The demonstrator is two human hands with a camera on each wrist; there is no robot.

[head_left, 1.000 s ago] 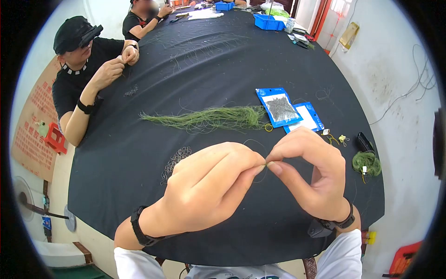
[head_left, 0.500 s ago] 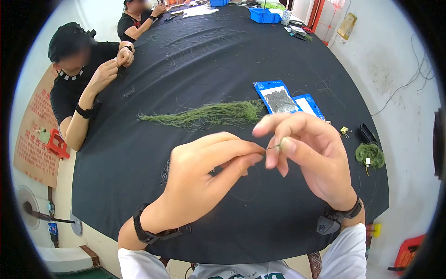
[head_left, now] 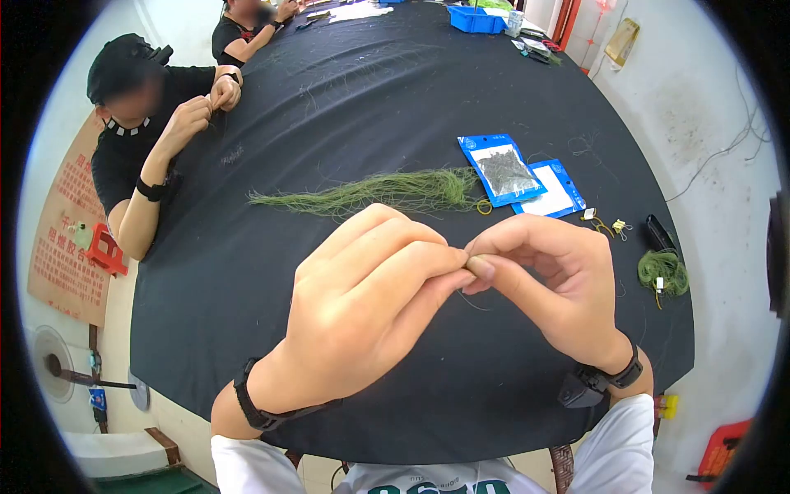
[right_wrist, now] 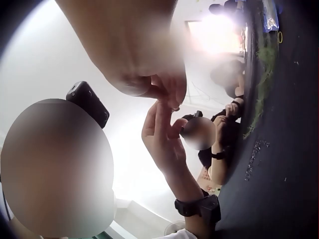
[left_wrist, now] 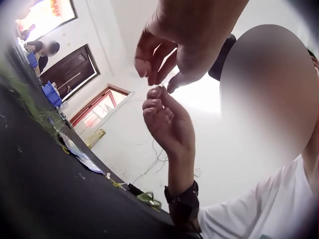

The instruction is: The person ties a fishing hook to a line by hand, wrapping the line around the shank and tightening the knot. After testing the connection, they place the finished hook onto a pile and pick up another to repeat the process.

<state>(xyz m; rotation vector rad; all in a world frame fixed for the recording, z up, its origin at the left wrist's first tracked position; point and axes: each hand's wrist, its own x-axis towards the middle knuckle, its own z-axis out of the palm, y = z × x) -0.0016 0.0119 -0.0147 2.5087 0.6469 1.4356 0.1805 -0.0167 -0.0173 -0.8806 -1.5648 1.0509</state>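
Above the near part of the table, my left hand [head_left: 362, 309] and right hand [head_left: 564, 288] meet fingertip to fingertip. Both pinch a thin strand [head_left: 476, 305] between thumb and forefinger, and a fine curved length of it hangs below the fingertips. Whatever else is at the pinch is hidden by the fingers. Beyond the hands lies a long bundle of green strands [head_left: 362, 194]. A loose pile of small dark wire pieces [right_wrist: 255, 159] shows in the right wrist view; the left hand covers it in the head view.
Right of the bundle lie a blue-edged packet of small dark pieces [head_left: 504, 171] and a second blue packet [head_left: 559, 189]. A green coil [head_left: 662, 273] and yellow clips [head_left: 622, 229] sit at the right edge. One person [head_left: 136, 156] works at the left, another farther back. A blue tray [head_left: 477, 20] stands far off.
Half a second ago the right fingers were spread, with a short dark piece on the strand showing between the hands. Now the right fingertips have closed in against the left ones.
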